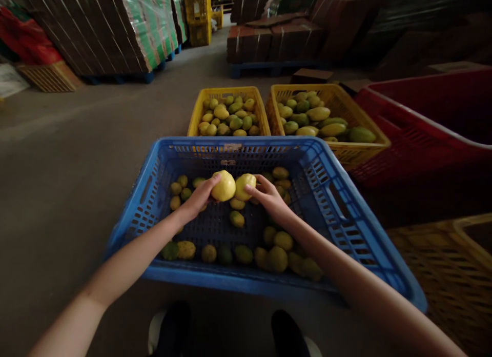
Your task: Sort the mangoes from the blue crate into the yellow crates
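Observation:
My left hand (202,195) is closed around a rounded, pale yellow fruit (224,186), its thumb on the fruit's upper side. Just to the right, my right hand (267,194) grips a second yellow fruit (244,186) between thumb and fingers. The two fruits are side by side, almost touching; their exact kind is unclear. Both hands are over a large blue crate (238,284) with slotted walls. Inside it, green and yellow fruits lie scattered, among them a greenish one (237,219) near the middle and several along the near wall.
Beyond the blue crate are two yellow crates, the left one (195,111) with smaller fruits and the right one (367,136) with some longer ones. A red bin (426,126) stands at the right. Wrapped stacks (149,28) and cartons (277,41) sit on pallets behind.

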Action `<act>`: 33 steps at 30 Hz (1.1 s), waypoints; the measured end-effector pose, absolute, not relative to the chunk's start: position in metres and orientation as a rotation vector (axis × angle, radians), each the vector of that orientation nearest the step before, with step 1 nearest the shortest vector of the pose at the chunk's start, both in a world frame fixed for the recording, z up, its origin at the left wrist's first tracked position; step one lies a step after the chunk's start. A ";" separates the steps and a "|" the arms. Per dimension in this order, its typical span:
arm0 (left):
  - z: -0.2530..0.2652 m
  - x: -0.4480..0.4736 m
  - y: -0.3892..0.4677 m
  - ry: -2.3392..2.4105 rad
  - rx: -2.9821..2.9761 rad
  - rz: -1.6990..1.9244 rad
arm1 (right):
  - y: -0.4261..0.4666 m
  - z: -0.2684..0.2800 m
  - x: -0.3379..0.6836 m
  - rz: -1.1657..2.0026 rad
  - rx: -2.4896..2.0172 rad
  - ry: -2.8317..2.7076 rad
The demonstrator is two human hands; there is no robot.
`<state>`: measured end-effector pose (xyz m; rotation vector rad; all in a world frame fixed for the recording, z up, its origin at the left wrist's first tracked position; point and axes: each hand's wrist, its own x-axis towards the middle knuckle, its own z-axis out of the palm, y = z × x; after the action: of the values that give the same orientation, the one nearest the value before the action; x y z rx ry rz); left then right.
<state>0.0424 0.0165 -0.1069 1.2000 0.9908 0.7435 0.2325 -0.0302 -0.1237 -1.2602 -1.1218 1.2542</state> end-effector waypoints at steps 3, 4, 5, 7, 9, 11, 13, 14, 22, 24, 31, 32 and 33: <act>-0.108 0.046 0.019 0.885 0.753 0.621 | -0.030 -0.127 0.228 1.459 -1.214 -0.954; -0.108 0.046 0.019 0.877 0.671 0.588 | -0.030 -0.129 0.227 1.495 -1.198 -0.934; -0.108 0.046 0.019 0.878 0.616 0.561 | -0.030 -0.130 0.227 1.521 -1.190 -0.919; -0.109 0.046 0.019 0.895 0.562 0.515 | -0.029 -0.133 0.226 1.568 -1.182 -0.875; -0.111 0.046 0.019 0.903 0.553 0.495 | -0.028 -0.134 0.226 1.624 -1.182 -0.804; -0.115 0.046 0.019 0.911 0.561 0.480 | -0.027 -0.135 0.226 1.673 -1.193 -0.739; -0.118 0.046 0.019 0.923 0.574 0.472 | -0.026 -0.136 0.226 1.691 -1.214 -0.709; -0.119 0.046 0.019 0.930 0.581 0.464 | -0.026 -0.136 0.226 1.690 -1.227 -0.707; -0.122 0.042 0.022 0.982 0.862 0.492 | -0.027 -0.140 0.229 1.556 -1.267 -0.808; -0.123 0.040 0.023 0.988 1.157 0.643 | -0.027 -0.140 0.231 1.359 -1.259 -0.948; -0.130 0.037 0.023 0.908 1.824 0.879 | -0.028 -0.130 0.237 0.684 -1.292 -1.440; -0.130 0.037 0.023 0.915 1.803 0.910 | -0.029 -0.129 0.237 0.662 -1.285 -1.446; -0.130 0.037 0.024 0.919 1.773 0.938 | -0.029 -0.127 0.237 0.659 -1.281 -1.444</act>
<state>0.0371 0.0235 -0.1304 1.7726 0.9186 0.9384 0.2366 -0.0290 -0.1274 -1.2806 -1.4436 0.6593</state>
